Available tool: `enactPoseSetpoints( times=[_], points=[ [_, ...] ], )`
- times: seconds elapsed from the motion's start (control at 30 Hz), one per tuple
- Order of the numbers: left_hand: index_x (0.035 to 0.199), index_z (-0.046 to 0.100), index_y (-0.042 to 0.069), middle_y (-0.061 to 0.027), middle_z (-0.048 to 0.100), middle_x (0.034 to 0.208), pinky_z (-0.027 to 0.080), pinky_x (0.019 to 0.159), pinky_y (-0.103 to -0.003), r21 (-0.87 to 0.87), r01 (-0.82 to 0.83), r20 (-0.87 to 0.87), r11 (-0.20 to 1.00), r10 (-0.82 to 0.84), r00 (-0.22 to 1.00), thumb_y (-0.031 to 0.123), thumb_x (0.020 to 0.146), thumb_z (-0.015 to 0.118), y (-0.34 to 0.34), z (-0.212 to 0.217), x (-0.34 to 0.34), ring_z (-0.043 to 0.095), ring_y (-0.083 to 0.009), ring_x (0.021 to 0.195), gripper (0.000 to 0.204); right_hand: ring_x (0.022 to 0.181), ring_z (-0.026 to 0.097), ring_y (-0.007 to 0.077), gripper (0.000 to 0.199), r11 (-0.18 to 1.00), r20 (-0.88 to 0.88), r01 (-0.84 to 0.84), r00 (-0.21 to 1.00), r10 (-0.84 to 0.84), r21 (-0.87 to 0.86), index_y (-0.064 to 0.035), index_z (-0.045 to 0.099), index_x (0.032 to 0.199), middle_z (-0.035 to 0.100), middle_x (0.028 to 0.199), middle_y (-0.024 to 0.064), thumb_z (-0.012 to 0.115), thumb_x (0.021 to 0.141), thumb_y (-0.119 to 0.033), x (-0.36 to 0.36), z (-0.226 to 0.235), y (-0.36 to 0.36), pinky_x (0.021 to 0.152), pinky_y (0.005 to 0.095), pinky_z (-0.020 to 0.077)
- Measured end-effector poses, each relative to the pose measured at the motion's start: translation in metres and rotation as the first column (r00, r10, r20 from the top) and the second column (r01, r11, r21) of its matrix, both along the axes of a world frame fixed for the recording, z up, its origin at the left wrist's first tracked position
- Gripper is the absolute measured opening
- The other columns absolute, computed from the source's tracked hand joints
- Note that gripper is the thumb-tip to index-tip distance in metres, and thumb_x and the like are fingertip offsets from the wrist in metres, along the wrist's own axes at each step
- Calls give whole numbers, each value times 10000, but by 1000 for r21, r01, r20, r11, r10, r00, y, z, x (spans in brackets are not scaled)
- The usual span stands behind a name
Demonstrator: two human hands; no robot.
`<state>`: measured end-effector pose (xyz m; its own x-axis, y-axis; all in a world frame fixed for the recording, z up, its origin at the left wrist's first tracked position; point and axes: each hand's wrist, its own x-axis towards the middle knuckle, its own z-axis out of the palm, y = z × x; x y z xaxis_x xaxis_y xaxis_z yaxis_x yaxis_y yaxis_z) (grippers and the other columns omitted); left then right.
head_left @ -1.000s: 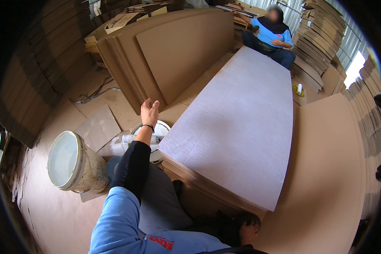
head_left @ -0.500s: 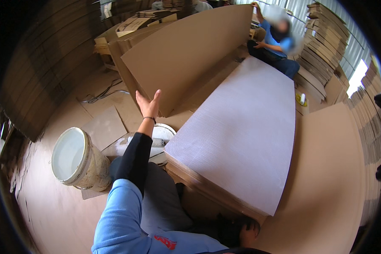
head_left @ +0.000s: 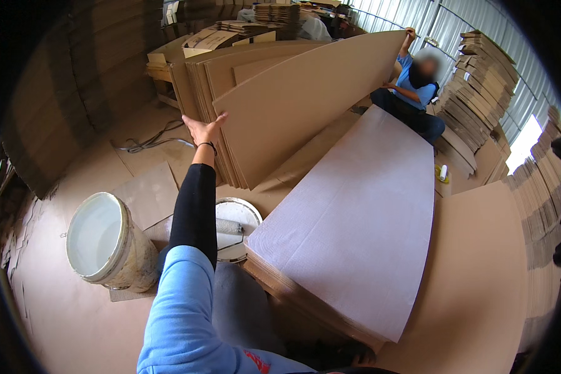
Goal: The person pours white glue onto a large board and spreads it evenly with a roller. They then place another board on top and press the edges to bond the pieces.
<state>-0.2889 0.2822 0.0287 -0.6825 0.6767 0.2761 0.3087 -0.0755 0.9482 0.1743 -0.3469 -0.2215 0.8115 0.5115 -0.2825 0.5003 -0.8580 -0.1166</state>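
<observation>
My left hand (head_left: 204, 131) reaches forward with fingers and thumb spread. Its thumb overlaps the near edge of a large brown cardboard sheet (head_left: 305, 93) in the view; whether it touches cannot be told. A person in blue (head_left: 421, 87) at the far end has one hand on the sheet's top corner and the other by its lower edge. Between us lies a stack topped by a sheet with a whitish, wet-looking surface (head_left: 355, 218). Low in the view my right hand (head_left: 364, 357) is dark and mostly hidden beside the stack's near corner.
On my left stands a smeared white bucket (head_left: 144, 258) with pale liquid. A paint roller (head_left: 225, 227) rests over a round white lid (head_left: 246, 214). More upright cardboard sheets (head_left: 199, 93) stand behind the lifted one. Cardboard piles (head_left: 480, 87) rise at the right; cables (head_left: 149, 142) lie on the floor.
The lifted sheet now stands nearer my left hand, its near edge beside the thumb, and more upright sheets show behind it. My left arm stretches further forward. My right hand is less visible.
</observation>
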Motion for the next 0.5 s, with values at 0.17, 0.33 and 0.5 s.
enactPoseSetpoints(
  times=[0.17,0.33,0.5],
  points=[
    [1167,597,40,-159,615,1163,451,937,-353,370,328,-298,869,-223,928,219,732,767,17,7,38,573,-286,1114,500,1253,429,350,502,1000,5,5,1000,-5,-18,-73,548,1277,458,1377,160,523,864,-358,1,-8,-10,1015,484,374],
    [722,618,23,-190,544,614,457,547,-404,463,519,-594,718,-183,783,323,825,630,0,124,93,548,-356,564,317,1166,511,365,443,983,-79,-178,981,175,-37,-73,598,1217,530,1290,186,541,863,-334,-27,33,-8,969,453,428],
    [642,608,-16,-88,560,520,408,425,-357,454,583,-664,674,-181,726,157,827,602,-87,285,179,524,-204,447,253,983,634,258,417,938,-741,-302,588,324,171,-38,637,1162,649,1147,149,611,892,-355,-49,109,47,875,334,478]
  ],
)
